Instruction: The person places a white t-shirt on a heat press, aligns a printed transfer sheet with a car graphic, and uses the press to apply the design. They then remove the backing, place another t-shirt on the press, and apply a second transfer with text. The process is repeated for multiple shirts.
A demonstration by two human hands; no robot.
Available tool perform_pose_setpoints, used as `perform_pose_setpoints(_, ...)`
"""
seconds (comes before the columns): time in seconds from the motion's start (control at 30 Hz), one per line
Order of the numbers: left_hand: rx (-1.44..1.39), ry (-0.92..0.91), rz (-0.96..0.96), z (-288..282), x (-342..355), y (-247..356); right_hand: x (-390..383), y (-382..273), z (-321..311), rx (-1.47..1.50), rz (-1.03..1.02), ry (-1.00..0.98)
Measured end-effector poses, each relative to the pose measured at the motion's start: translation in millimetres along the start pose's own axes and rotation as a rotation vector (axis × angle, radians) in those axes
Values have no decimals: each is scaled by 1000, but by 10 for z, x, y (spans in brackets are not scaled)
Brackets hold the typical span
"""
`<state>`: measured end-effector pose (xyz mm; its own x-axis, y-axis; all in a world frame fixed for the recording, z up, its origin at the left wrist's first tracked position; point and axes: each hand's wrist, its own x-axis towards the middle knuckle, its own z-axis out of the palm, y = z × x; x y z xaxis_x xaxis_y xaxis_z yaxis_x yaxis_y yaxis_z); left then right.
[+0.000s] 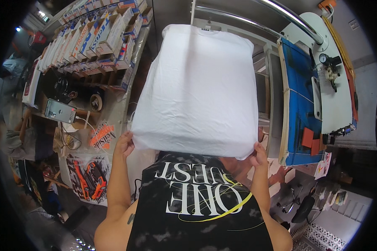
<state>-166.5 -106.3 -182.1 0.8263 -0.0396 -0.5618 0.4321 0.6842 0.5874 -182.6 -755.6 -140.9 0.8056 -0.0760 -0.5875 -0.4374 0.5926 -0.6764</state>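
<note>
A white T-shirt (201,92) lies stretched out in front of me, its collar at the far end and its hem toward my body. My left hand (124,144) pinches the near left corner of the hem. At the near right corner, my right hand (259,154) has its fingers closed on the cloth. Faint creases run across the near half of the shirt, and a soft shadow band falls down its middle. Whatever carries the shirt is hidden beneath it.
Long boxes (86,39) stand in rows at the far left. Below them are a phone (60,111) on a cable and a tape roll (96,102). To the right stand a blue framed screen (299,104) and a pressure gauge (323,58). A chrome bar (295,19) crosses behind.
</note>
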Motion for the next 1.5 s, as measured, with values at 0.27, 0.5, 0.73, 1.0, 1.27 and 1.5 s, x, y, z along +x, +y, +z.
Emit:
perform_pose_setpoints(0.27,159,86,-49,101,37,35,133,164,-126,-154,-60,94)
perform_pose_setpoints(0.5,237,74,-113,-116,147,-47,134,149,-127,-137,-20,90)
perform_pose_setpoints(0.73,149,136,-77,-444,263,-116,166,239,-38,-144,-106,274)
perform_pose_setpoints(1.0,-16,-72,-16,-107,40,20,-57,91,181,5,-77,155)
perform_pose_setpoints(1.27,212,4,-65,-52,162,-305,84,386,93,-73,-99,200)
perform_pose_setpoints(1.5,501,63,-358,387,559,-605,515,410,358,-121,500,131)
